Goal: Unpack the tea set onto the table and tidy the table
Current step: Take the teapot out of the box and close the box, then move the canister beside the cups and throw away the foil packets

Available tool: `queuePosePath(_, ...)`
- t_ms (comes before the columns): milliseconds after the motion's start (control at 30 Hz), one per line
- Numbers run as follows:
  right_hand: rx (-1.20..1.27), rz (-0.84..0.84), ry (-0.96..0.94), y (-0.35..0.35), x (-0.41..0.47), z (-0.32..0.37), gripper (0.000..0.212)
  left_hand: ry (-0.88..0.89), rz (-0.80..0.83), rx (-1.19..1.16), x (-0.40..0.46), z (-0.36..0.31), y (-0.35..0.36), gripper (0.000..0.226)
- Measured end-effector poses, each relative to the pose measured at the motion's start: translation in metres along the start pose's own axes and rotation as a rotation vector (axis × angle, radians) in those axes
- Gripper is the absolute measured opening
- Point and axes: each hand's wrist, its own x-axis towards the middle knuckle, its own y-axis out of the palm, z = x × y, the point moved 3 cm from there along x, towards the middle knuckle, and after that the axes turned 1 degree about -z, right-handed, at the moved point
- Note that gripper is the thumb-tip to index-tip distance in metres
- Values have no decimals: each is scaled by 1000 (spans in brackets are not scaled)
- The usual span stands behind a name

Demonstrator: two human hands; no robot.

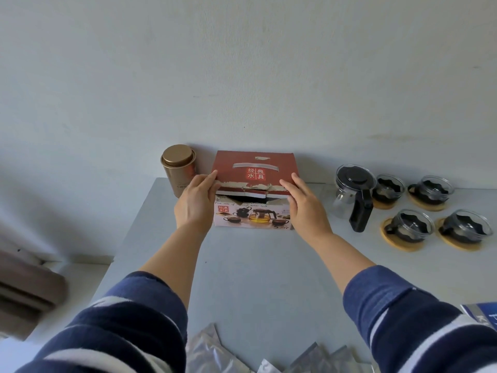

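The red and white tea set box [254, 168] stands at the back of the grey table [252, 278], against the wall, its torn lid nearly down. My left hand [195, 203] clasps the box's left side and my right hand [305, 205] clasps its right side. To the right of the box stands a glass teapot [353, 195] with a black lid and handle. Beyond it sit several glass cups with black holders, each on a round wooden coaster; the nearest one [410, 227] is at the front.
A gold tea tin [178, 170] stands just left of the box, touching my left hand's side. Several silver foil packets [215, 354] lie at the table's near edge. A blue booklet corner [484, 314] shows at the right. The table's left edge drops to the floor.
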Motion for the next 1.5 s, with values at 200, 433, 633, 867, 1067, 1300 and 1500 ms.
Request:
queuePosePath(200, 6, 3, -6, 0, 5, -1, 52, -20, 3, -64, 1, 8, 5, 38)
queuePosePath(433, -36, 20, -28, 3, 6, -4, 50, -56, -36, -62, 0, 7, 10, 34)
queuePosePath(633, -354, -79, -96, 13, -8, 0, 47, -140, 2, -159, -4, 13, 20, 33)
queuePosePath(867, -585, -68, 19, 15, 2, 9, 52, -170, 7, -132, 4, 10, 23, 34)
queuePosePath(1067, -493, 98, 116, 14, 18, 11, 52, -212, 66, -91, 22, 1, 23, 36)
queuePosePath(1300, -554, 149, 170, 12, 34, 62, 51, -331, 332, 28, -8, 52, 13, 59)
queuePosePath(1500, 25, 59, -275, 59, 46, 148, 45, -321, 702, 385, -54, 105, -6, 93)
